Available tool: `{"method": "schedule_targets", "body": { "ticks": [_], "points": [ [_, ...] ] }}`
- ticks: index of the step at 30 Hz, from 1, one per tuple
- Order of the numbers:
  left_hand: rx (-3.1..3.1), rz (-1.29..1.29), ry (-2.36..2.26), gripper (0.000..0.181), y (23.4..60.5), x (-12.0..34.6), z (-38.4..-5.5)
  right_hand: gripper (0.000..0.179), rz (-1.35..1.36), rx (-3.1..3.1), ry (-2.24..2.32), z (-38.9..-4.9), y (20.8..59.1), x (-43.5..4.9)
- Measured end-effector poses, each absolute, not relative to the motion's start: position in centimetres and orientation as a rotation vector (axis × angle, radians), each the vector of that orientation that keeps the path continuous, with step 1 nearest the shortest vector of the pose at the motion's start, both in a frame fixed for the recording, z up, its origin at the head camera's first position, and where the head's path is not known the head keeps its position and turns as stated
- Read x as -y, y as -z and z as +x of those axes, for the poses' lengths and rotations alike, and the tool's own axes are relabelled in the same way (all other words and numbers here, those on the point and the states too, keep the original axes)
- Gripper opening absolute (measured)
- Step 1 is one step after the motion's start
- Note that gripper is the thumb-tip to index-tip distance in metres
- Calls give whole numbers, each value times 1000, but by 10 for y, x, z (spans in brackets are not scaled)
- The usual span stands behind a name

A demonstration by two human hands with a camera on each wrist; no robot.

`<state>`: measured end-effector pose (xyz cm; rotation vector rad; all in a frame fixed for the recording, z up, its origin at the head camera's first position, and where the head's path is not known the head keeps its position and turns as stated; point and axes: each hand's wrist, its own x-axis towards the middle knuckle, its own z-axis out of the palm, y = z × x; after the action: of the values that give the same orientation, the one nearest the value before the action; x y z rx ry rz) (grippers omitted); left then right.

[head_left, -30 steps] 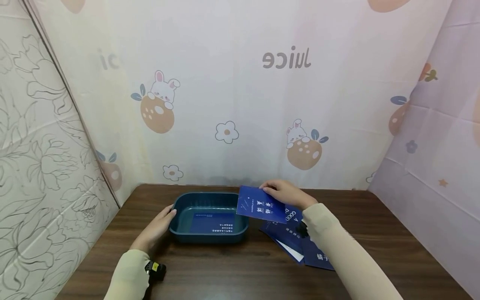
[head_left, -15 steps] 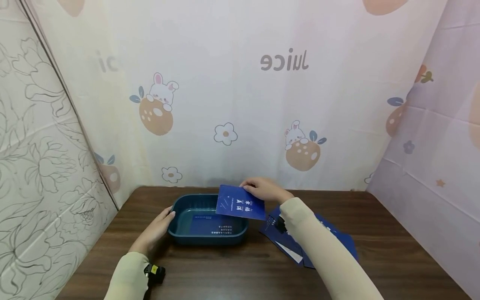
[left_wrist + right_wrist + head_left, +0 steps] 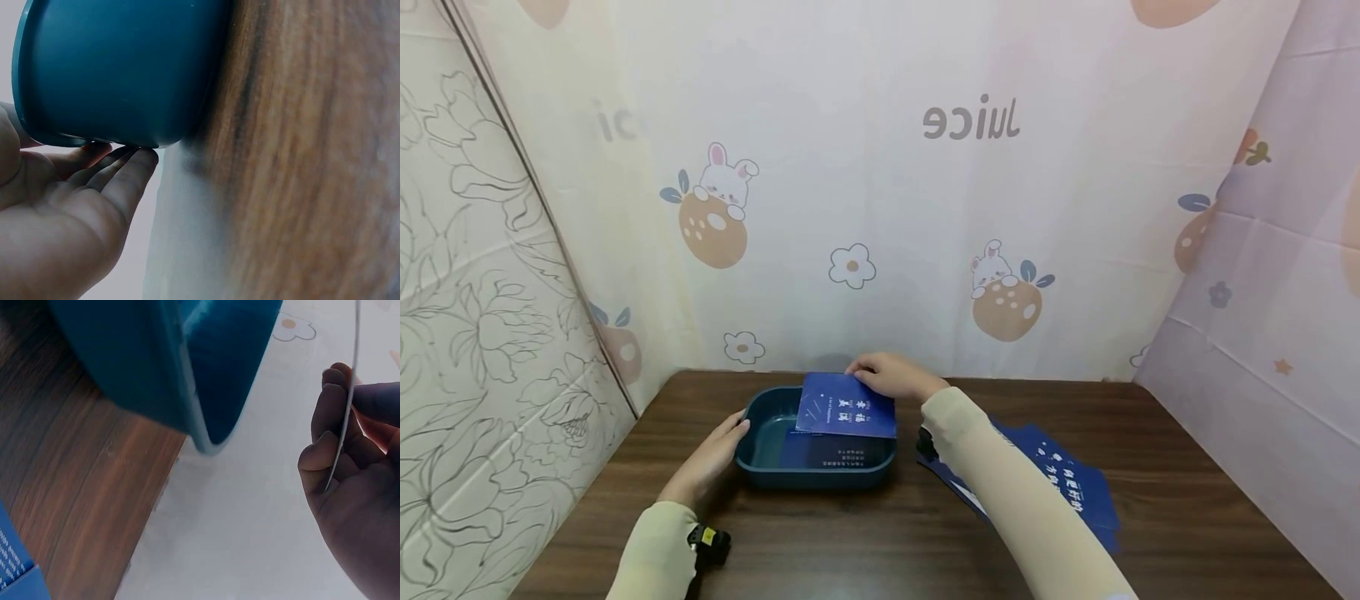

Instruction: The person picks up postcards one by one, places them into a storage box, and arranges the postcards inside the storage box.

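A blue card with white writing is over the right part of the dark teal tray. My right hand pinches it by its far right edge. Seen edge-on in the right wrist view, the card lies between thumb and fingers, apart from the tray's rim. Another blue card lies flat inside, partly covered from sight by the held one. At the tray's left end, my left hand holds the rim, thumb on top and fingertips on the outer wall.
Several overlapping blue cards lie on the wooden table to the right, partly hidden by my right sleeve. A printed curtain hangs behind the table's back edge.
My right hand has carried the blue card leftward from above the loose cards to above the tray. More of those cards shows now. My left hand stays at the tray.
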<state>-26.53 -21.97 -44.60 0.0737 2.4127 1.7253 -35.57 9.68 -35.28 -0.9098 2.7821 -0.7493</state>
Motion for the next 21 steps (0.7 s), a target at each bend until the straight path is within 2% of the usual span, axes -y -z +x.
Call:
{"method": "schedule_targets", "body": {
  "ticks": [21],
  "points": [
    [-2403,78,-1738,61,446,219,-267,27,-969,-2747,660,-363,359,-54]
  ]
}}
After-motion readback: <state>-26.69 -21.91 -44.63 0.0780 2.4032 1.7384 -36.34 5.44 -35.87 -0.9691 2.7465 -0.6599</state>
